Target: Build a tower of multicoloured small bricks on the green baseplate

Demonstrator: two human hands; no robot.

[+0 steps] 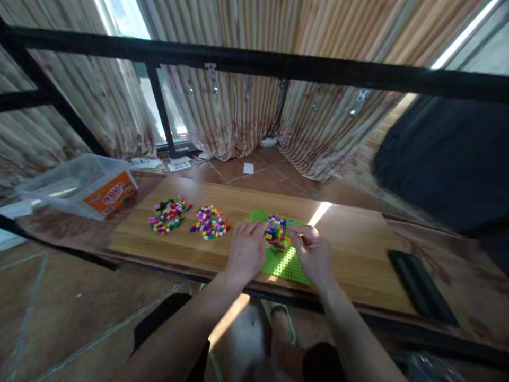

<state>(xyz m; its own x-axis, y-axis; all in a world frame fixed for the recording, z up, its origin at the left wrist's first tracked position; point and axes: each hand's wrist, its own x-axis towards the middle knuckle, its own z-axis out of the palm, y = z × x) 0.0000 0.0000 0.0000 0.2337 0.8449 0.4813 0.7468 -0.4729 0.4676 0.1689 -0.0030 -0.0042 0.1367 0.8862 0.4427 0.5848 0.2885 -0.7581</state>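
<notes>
A block structure (277, 232) of small multicoloured toy bricks stands on a green studded baseplate (294, 271). My left hand (247, 249) rests at its left side, fingers closed against the bricks. On the other side, my right hand (314, 253) is closed in a pinch close to the structure's right edge. A small red brick (304, 240) shows between the right fingers, partly hidden by them. Both hands cover parts of the baseplate.
Two piles of loose bricks, one pile (169, 215) farther left and another pile (210, 222) nearer, lie on the wooden board (353, 254). A clear plastic box (79, 183) stands at the left. A dark flat object (421, 286) lies right. A black metal bar (254, 61) crosses behind.
</notes>
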